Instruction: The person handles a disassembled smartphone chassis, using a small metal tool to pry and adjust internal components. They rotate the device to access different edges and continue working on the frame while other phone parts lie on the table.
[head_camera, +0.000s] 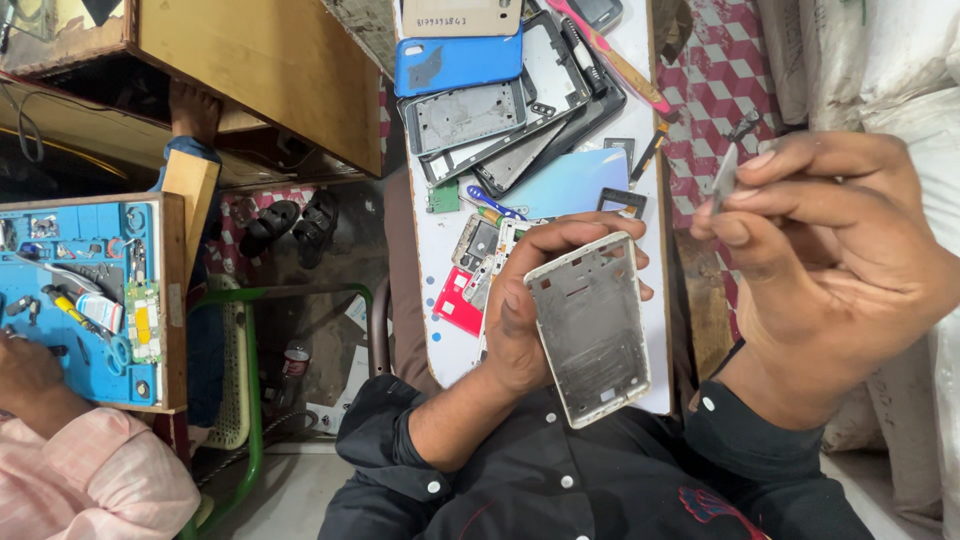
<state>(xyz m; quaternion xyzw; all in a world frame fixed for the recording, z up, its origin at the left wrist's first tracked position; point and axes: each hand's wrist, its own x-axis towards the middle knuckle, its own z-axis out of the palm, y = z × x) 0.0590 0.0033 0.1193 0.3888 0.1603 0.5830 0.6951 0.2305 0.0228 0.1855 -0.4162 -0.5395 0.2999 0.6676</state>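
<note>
The left hand (520, 320) has its grip closed around a bare silver phone frame (590, 330), thumb on its long edge, tilting the open face up toward the eyes. At two o'clock from it, the right hand (830, 240) pinches a small thin metal piece (724, 178) between fingertips, held clear beside the frame. Beyond, at twelve o'clock, the white tabletop (650, 110) carries stacked phone frames (500, 120) and a blue back cover (458, 62).

My narrow white desk (448, 352) is crowded: a blue phone cover (455, 62), grey phone frames (462, 116) stacked beside it, a pale blue card (570, 185), a small red piece (455, 305) and a pink-handled tool (620, 65) near the far edge.
</note>
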